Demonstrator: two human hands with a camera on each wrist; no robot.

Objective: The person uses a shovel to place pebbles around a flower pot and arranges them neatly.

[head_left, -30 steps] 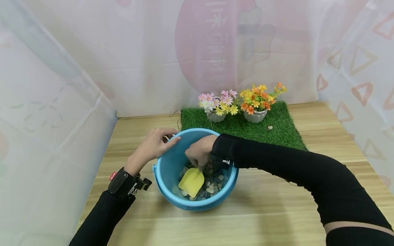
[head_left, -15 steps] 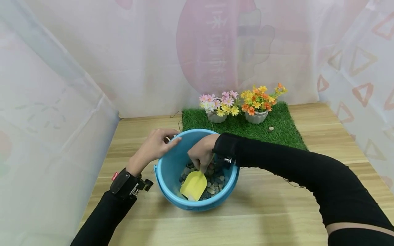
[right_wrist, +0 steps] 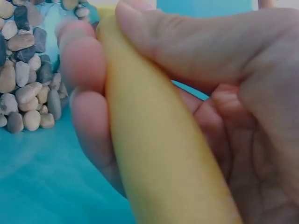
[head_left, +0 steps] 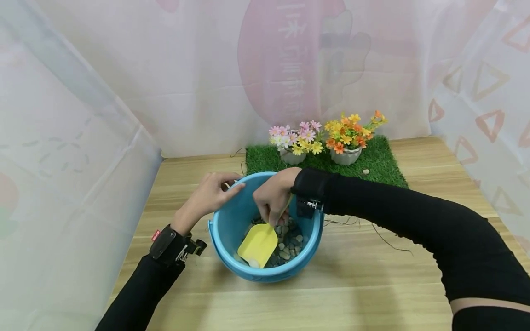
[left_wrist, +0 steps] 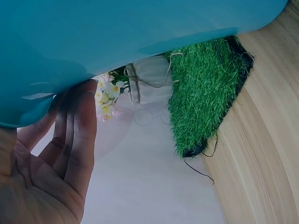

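Note:
A light-blue bucket (head_left: 267, 276) stands on the table with grey and tan pebbles (head_left: 285, 250) spread over its bottom. My left hand (head_left: 209, 195) grips its rim at the upper left, thumb on the rim and fingers outside against the wall, as the left wrist view (left_wrist: 77, 135) also has them. Inside the bucket, my right hand (head_left: 273, 195) holds a yellow toy shovel (head_left: 258, 243) by the handle. The blade points down toward me, a pale pebble at its front edge. In the right wrist view fingers and thumb wrap the thick yellow handle (right_wrist: 149, 140).
Behind the bucket lies a green turf mat (head_left: 383, 168) bearing a pot of pink and yellow flowers (head_left: 296, 142), a pot of orange flowers (head_left: 347, 138) and a small pebble (head_left: 366, 171). Loose dark threads (head_left: 391, 246) lie right of the bucket. Printed cloth walls enclose the table (head_left: 331, 303).
My right hand has risen slightly inside the bucket with the shovel, and the right forearm has shifted up and to the right. The left hand keeps its place on the rim.

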